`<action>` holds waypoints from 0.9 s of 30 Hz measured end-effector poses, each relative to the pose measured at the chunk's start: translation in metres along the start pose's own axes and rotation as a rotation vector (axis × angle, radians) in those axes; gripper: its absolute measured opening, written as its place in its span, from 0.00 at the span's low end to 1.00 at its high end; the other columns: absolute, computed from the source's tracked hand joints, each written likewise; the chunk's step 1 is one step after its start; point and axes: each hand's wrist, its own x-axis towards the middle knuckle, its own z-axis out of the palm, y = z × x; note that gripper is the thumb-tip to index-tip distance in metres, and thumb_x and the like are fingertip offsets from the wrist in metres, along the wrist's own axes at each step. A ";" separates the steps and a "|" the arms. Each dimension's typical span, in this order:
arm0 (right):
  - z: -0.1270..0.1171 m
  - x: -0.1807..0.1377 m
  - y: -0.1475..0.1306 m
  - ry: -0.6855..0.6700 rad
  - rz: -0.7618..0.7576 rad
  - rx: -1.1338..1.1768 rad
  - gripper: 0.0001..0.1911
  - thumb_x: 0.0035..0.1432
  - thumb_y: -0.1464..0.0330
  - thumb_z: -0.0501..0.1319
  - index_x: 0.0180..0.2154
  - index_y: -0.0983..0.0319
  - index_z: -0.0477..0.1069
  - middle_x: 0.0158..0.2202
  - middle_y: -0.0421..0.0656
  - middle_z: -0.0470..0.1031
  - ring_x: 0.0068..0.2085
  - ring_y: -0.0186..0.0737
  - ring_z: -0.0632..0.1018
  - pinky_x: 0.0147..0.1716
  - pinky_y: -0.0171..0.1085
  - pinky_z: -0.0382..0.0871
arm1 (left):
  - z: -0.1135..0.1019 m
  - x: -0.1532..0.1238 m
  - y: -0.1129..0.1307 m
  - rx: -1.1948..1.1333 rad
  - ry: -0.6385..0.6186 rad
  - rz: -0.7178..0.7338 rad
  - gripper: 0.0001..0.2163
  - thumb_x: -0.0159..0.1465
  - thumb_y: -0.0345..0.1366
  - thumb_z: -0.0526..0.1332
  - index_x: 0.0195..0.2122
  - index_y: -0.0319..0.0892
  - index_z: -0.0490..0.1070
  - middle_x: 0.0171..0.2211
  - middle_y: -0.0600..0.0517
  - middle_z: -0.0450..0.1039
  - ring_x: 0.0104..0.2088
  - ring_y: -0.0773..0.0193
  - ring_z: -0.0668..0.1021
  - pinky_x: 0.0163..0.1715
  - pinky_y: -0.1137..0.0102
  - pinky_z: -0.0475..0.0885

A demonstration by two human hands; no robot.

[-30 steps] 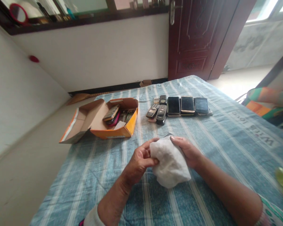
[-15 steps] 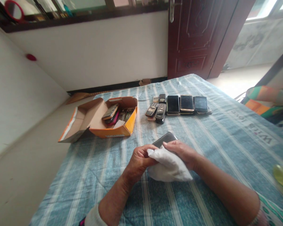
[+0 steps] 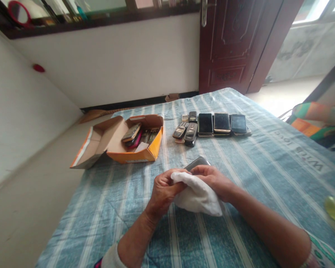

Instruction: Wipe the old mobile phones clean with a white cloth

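While the dark grey slab phone [image 3: 197,163] sits near the middle of the table [image 3: 268,167], tipped up off the blue striped cover, a crumpled white rag [image 3: 197,193] wraps its near end. Right hand [image 3: 214,180]: grip clamped on the phone, fingers across it. Left hand [image 3: 163,188]: grip pinched shut on the rag. At the far-left edge is an open orange cardboard box [image 3: 134,150] holding handsets. Toward the far edge, well apart, lies a row of phones [image 3: 212,124].

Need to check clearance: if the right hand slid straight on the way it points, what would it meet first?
The right hand would likely meet the left hand first, across the white cloth both hold over the phone; depth is unclear.
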 end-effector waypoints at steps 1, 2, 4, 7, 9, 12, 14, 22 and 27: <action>-0.002 0.000 0.000 0.004 -0.024 -0.009 0.13 0.47 0.59 0.70 0.32 0.61 0.76 0.27 0.39 0.76 0.25 0.31 0.71 0.24 0.32 0.61 | 0.000 0.001 -0.002 -0.014 0.042 -0.003 0.09 0.49 0.35 0.72 0.31 0.39 0.78 0.28 0.52 0.77 0.29 0.64 0.76 0.31 0.72 0.72; -0.004 0.001 -0.001 0.018 -0.054 -0.016 0.14 0.48 0.58 0.69 0.32 0.61 0.76 0.27 0.39 0.76 0.25 0.31 0.70 0.24 0.32 0.61 | -0.001 0.002 -0.003 -0.026 0.081 0.000 0.08 0.49 0.35 0.72 0.29 0.40 0.77 0.25 0.54 0.75 0.26 0.66 0.75 0.29 0.73 0.70; -0.008 0.001 -0.002 0.088 -0.132 -0.056 0.15 0.51 0.55 0.67 0.31 0.61 0.76 0.25 0.38 0.74 0.24 0.31 0.69 0.23 0.32 0.59 | -0.002 0.004 -0.007 -0.034 0.157 0.023 0.07 0.49 0.34 0.71 0.25 0.41 0.75 0.21 0.57 0.72 0.23 0.69 0.72 0.25 0.75 0.68; -0.013 -0.001 -0.004 0.194 -0.262 -0.182 0.18 0.54 0.53 0.64 0.30 0.61 0.77 0.24 0.39 0.73 0.25 0.32 0.69 0.23 0.32 0.58 | -0.004 0.009 -0.012 -0.001 0.281 0.077 0.07 0.48 0.33 0.71 0.24 0.42 0.74 0.21 0.58 0.71 0.24 0.68 0.71 0.25 0.74 0.67; -0.015 -0.003 -0.006 0.177 -0.295 -0.229 0.17 0.53 0.54 0.65 0.33 0.61 0.77 0.27 0.40 0.75 0.28 0.35 0.72 0.25 0.33 0.60 | -0.005 0.011 -0.015 0.031 0.349 0.102 0.07 0.48 0.33 0.71 0.25 0.42 0.74 0.22 0.58 0.71 0.24 0.68 0.72 0.25 0.73 0.67; -0.014 -0.005 -0.007 0.083 -0.284 -0.251 0.16 0.49 0.58 0.68 0.37 0.61 0.77 0.30 0.41 0.77 0.32 0.38 0.74 0.29 0.34 0.63 | -0.005 0.012 -0.017 0.046 0.401 0.105 0.07 0.48 0.32 0.71 0.27 0.43 0.75 0.23 0.58 0.73 0.25 0.67 0.73 0.26 0.73 0.68; -0.014 -0.005 -0.007 0.029 -0.253 -0.243 0.13 0.48 0.62 0.69 0.36 0.61 0.78 0.29 0.41 0.76 0.29 0.36 0.73 0.27 0.33 0.63 | -0.004 0.011 -0.015 -0.014 0.399 0.069 0.07 0.48 0.32 0.71 0.28 0.43 0.75 0.23 0.58 0.74 0.25 0.68 0.73 0.26 0.73 0.68; -0.022 -0.002 -0.002 -0.161 -0.038 0.025 0.07 0.43 0.69 0.67 0.28 0.64 0.78 0.21 0.40 0.75 0.20 0.31 0.72 0.20 0.30 0.61 | -0.003 0.012 -0.003 -0.515 0.076 -0.271 0.11 0.50 0.33 0.71 0.34 0.37 0.74 0.26 0.50 0.79 0.25 0.63 0.78 0.28 0.71 0.71; -0.024 0.000 0.001 -0.201 -0.084 0.046 0.07 0.40 0.73 0.68 0.28 0.64 0.79 0.23 0.39 0.75 0.23 0.30 0.72 0.24 0.30 0.64 | -0.003 0.013 -0.007 -0.601 -0.012 -0.355 0.08 0.56 0.34 0.68 0.32 0.34 0.74 0.26 0.46 0.78 0.23 0.61 0.78 0.26 0.71 0.73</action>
